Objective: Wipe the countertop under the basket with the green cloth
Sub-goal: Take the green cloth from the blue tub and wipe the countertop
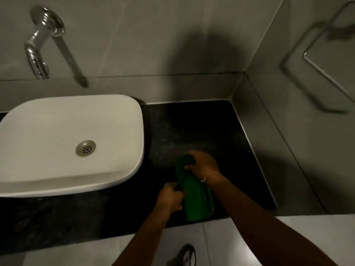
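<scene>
The green cloth (194, 194) lies bunched lengthwise on the black countertop (192, 131), to the right of the basin and close to the counter's front edge. My right hand (203, 165) grips the cloth's far end, pressing it onto the counter. My left hand (171, 198) holds the cloth's near left edge. Both arms come in from the bottom of the view. No basket is in view.
A white basin (63, 143) sits on the counter at the left, with a chrome wall tap (38, 60) above it. Grey tiled walls close the counter at the back and right. A metal towel bar (326, 60) hangs on the right wall. A sandal (186, 256) shows on the floor.
</scene>
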